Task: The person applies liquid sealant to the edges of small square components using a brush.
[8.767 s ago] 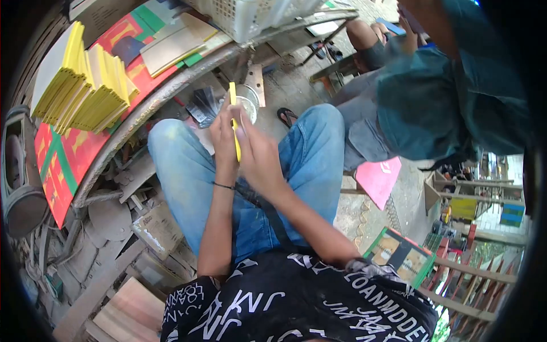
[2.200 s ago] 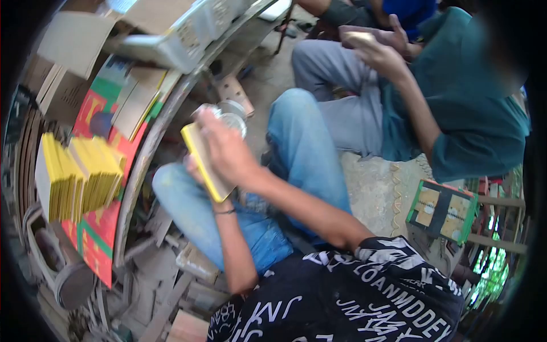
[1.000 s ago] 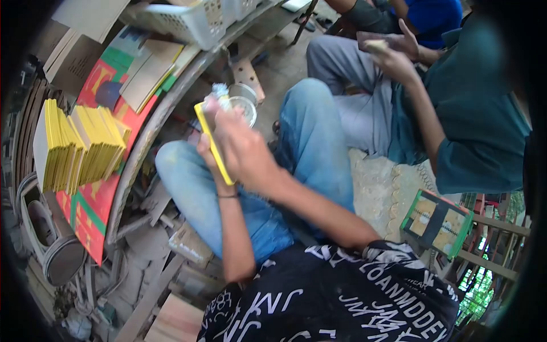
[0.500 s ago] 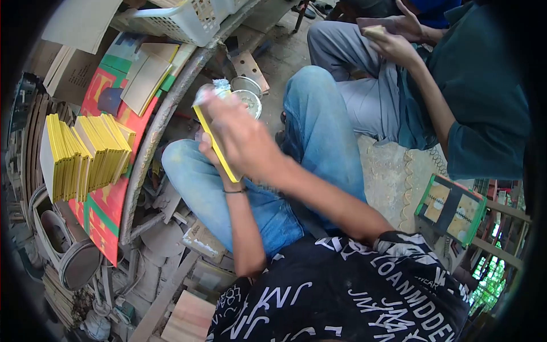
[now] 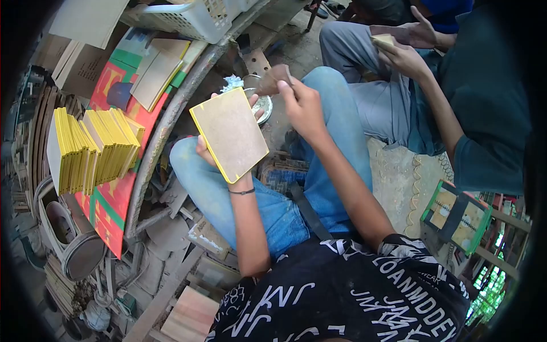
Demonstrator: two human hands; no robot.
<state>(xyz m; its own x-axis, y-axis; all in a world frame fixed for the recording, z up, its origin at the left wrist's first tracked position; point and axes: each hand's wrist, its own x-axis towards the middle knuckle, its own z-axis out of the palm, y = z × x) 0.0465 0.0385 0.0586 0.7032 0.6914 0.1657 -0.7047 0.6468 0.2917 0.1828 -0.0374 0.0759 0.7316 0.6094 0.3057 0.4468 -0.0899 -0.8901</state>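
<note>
My left hand (image 5: 207, 151) supports a flat wooden board (image 5: 231, 134) from beneath, its fingers wrapped round the sides. The board has a plain brown face, yellow edges and rounded corners, and its face is tilted up towards me. To the right of it, my right hand (image 5: 306, 108) pinches a folded brown sheet that looks like sandpaper (image 5: 273, 80) between thumb and fingers, apart from the board. Beyond the board are a pale blue-white crumpled rag (image 5: 232, 83) and a white tub (image 5: 264, 109), partly hidden.
Many yellow-edged boards (image 5: 97, 151) stand in a row on the red and green table (image 5: 105, 228) at left. More boards (image 5: 159, 74) lie behind, near a white basket (image 5: 194, 21). A co-worker (image 5: 484, 108) sits at right. A green-framed box (image 5: 456, 216) lies on the floor.
My right hand, blurred over the board before, has moved right and off it with the brown sheet. The board has turned from edge-on so its broad face shows.
</note>
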